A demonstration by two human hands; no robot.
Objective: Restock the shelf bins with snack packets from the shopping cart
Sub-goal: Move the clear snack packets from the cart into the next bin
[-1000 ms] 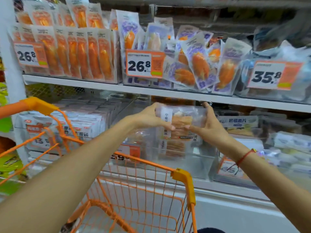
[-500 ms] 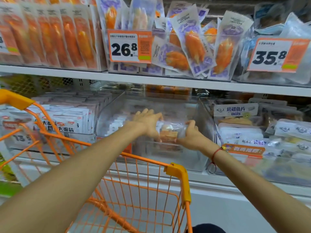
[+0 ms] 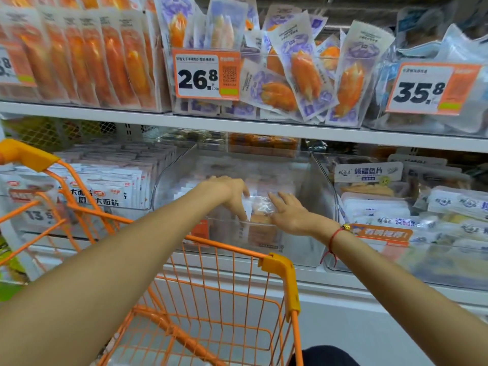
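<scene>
A clear snack packet [image 3: 260, 207] with orange-brown contents stands inside the clear middle bin [image 3: 323, 186] on the lower shelf, near its front wall. My left hand [image 3: 228, 192] reaches into the bin, fingers pointing down and pinching the packet's left edge. The fingers of my right hand [image 3: 290, 213] are spread flat against the packet's right side; a red string is on that wrist. More pale packets lie deeper in the same bin. The orange wire shopping cart [image 3: 280, 262] stands under both forearms; any packets in it are hidden.
The left bin [image 3: 105, 188] is packed with white packets. The right bin [image 3: 396, 207] holds white fish-snack packs. On the upper shelf [image 3: 237, 125] are orange and purple packets with 26.8 and 35.8 price tags. The cart's handle corner [image 3: 23, 154] is at left.
Both hands have lowered the packet from above the bin's rim down into the middle bin. My right hand's fingers have opened and spread. The view has tilted slightly downward.
</scene>
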